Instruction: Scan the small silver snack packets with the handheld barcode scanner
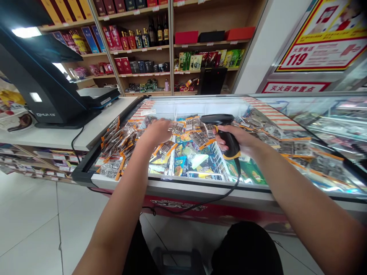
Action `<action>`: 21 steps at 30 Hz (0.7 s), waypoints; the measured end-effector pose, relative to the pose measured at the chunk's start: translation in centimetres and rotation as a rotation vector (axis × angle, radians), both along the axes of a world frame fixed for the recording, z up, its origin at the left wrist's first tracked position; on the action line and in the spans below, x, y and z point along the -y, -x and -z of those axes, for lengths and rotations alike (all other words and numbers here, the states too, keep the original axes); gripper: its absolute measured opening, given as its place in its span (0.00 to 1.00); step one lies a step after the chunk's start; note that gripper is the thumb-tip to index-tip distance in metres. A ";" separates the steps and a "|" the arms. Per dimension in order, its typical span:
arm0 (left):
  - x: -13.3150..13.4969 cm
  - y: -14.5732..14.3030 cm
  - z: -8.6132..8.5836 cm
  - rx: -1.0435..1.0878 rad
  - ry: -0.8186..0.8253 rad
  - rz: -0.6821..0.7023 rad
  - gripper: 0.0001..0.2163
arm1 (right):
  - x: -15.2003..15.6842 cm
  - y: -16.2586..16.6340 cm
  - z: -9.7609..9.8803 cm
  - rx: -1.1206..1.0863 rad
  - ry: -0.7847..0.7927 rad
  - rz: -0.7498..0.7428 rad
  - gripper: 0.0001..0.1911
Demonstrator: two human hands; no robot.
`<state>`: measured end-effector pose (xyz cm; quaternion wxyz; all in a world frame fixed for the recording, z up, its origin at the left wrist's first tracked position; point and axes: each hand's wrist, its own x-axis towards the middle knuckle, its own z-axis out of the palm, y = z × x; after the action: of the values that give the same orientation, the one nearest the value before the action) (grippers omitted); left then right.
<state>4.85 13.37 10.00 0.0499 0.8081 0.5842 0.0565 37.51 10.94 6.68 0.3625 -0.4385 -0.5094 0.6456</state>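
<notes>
A black barcode scanner [233, 145] with a yellow-orange trim is gripped by its handle in my right hand [225, 139], its head pointing left over the glass top of a chest freezer [111, 181]. My left hand [159, 131] is closed with its back toward me, at the edge of a small clear packet [178, 128] with a printed label; its fingertips are partly hidden. Many similar packets with orange edges lie on the glass, with a heaped pile [120, 137] left of my left hand and more packets [295, 145] spread to the right.
The scanner's black cable [197, 206] droops across the freezer front. Bagged frozen goods [197, 158] show through the glass. At left, a counter [77, 128] carries a dark scale with a screen [43, 88]. Stocked shelves [143, 47] stand behind. A dark stool [179, 259] is below me.
</notes>
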 end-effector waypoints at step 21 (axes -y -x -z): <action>0.5 1.1 -0.1 0.160 0.117 0.115 0.12 | -0.3 -0.2 0.3 0.025 0.008 -0.018 0.23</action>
<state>3.77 12.90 10.11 0.1467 0.8289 0.5334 0.0834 37.67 11.26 6.37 0.3482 -0.4435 -0.5152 0.6454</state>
